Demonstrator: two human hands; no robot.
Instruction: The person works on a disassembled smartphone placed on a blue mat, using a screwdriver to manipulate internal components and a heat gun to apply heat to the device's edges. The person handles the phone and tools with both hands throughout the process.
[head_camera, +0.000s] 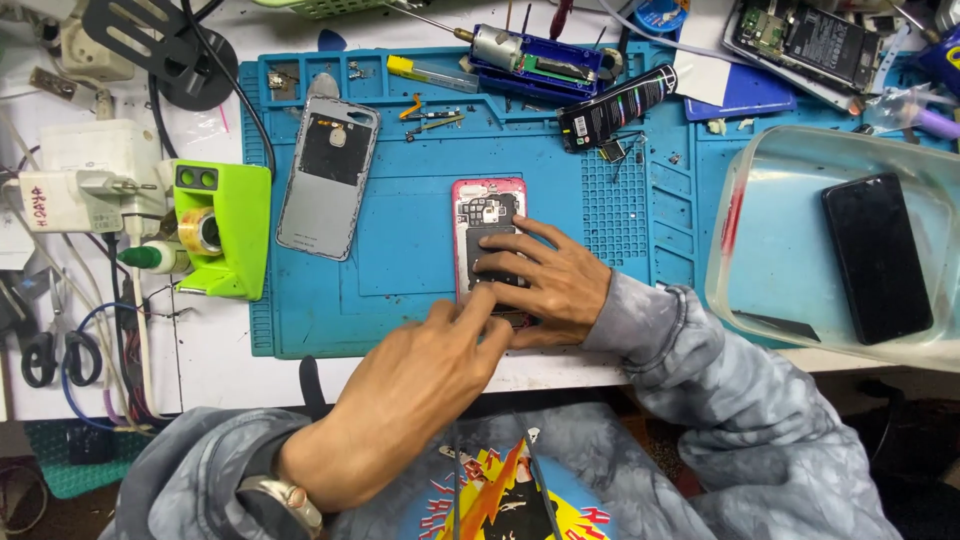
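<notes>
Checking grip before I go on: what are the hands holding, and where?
Nothing is lifted. The right hand presses flat on the opened phone's lower half on the mat; the left hand's fingertips touch its bottom end.

- Opened phone (487, 225), red frame, back off, lies on blue repair mat (400, 260).
- Right hand (545, 280) spread flat over its battery area, fingertips pressing.
- Left hand (420, 385) reaches in, fingers at phone's lower edge.
- Grey back cover (328, 180) lies left, apart.
- Clear tray (770, 260) on the right holds a black phone (877, 257).
</notes>
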